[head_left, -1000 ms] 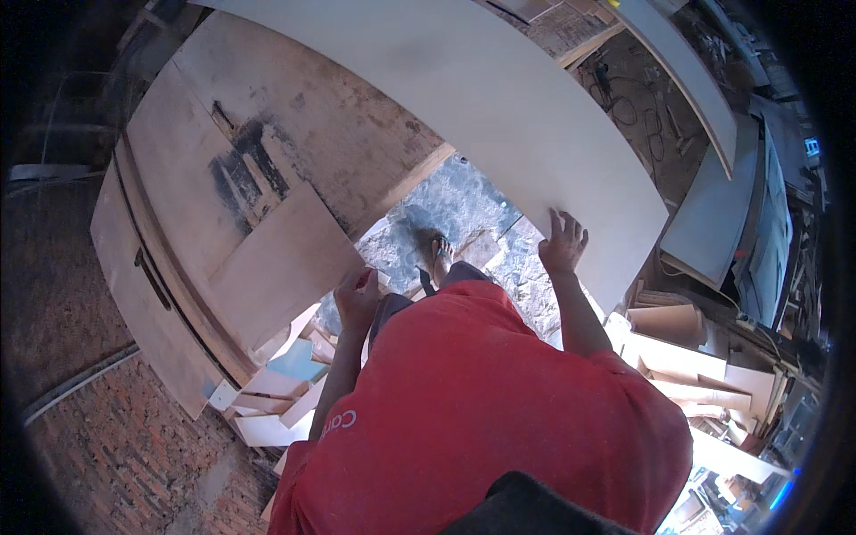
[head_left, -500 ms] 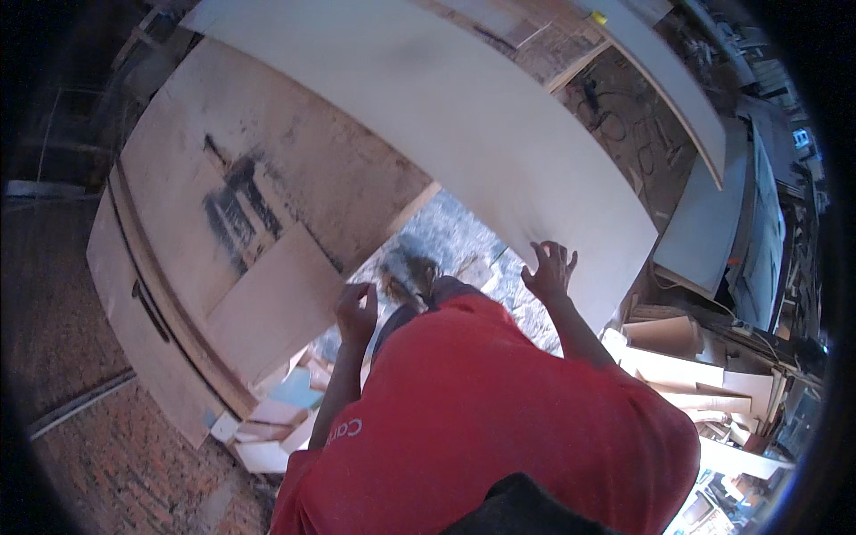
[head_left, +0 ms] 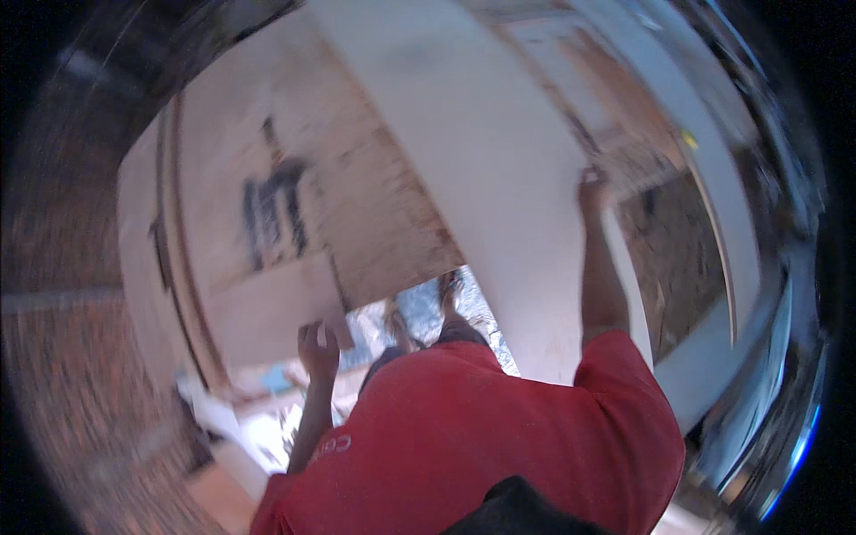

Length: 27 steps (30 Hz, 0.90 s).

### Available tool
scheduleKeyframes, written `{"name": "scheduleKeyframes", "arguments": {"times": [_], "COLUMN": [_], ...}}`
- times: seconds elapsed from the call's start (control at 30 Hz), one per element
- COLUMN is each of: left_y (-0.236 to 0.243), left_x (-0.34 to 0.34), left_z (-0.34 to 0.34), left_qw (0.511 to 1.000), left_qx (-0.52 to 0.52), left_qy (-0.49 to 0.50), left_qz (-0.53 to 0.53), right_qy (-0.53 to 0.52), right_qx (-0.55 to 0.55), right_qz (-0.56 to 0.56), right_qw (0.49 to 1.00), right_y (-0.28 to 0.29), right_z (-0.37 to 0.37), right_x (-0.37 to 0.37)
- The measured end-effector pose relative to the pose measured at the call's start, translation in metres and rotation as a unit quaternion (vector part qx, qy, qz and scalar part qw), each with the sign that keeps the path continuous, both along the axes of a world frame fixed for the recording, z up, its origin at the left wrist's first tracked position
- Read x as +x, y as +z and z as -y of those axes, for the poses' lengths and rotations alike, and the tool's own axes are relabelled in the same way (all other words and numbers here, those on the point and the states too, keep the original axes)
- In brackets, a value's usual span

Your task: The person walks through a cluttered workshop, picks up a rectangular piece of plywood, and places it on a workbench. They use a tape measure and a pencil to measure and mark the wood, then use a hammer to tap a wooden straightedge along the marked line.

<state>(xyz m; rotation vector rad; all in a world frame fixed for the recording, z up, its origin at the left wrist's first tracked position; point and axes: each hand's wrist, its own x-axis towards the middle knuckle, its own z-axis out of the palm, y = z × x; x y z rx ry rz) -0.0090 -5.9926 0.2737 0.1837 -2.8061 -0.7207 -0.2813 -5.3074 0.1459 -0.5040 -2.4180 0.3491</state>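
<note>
A long white board (head_left: 464,134) slants across the worktop, its near end beside my red shirt. My right hand (head_left: 592,189) is stretched far forward at the board's right edge, fingers bent over that edge; motion blurs them. My left hand (head_left: 318,349) is raised with curled fingers over the near edge of a small light brown panel (head_left: 272,303). Whether it holds anything small is hidden. Under the panel lies a dusty brown worktop (head_left: 374,205) with dark smears.
A raised rail (head_left: 183,267) runs along the worktop's left side. Right of the white board is a dark gap (head_left: 673,259), then another long pale board (head_left: 713,196) with a yellow object (head_left: 688,139) on it. Offcuts (head_left: 267,428) lie at lower left. My feet show below.
My right hand has moved forward along the white board to its far right edge. My left hand has shifted slightly left and nearer. The whole view has turned.
</note>
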Motion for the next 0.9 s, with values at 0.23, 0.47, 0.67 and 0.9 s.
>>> {"name": "scheduleKeyframes", "arguments": {"times": [0.23,0.47,0.67,0.9], "left_y": [-0.008,-0.060,-0.088,-0.147], "left_x": [0.067,0.208,0.225,0.235], "left_z": [-0.003,-0.036,-0.008,0.003], "left_qw": [0.980,0.915,0.839,0.841], "left_qx": [-0.038,-0.025,0.151,0.291], "left_qy": [0.165,0.345,0.310,0.263], "left_qz": [0.108,0.207,0.422,0.373], "right_qy": [0.038,0.087,0.027,-0.009], "right_qx": [0.171,0.123,0.077,0.122], "right_qz": [0.272,0.204,0.283,0.125], "right_qw": [0.946,0.967,0.956,0.985], "right_y": [-0.042,-0.097,-0.088,0.021], "right_z": [-0.123,-0.165,-0.186,-0.003], "right_x": [-0.150,-0.196,-0.180,0.036]}}
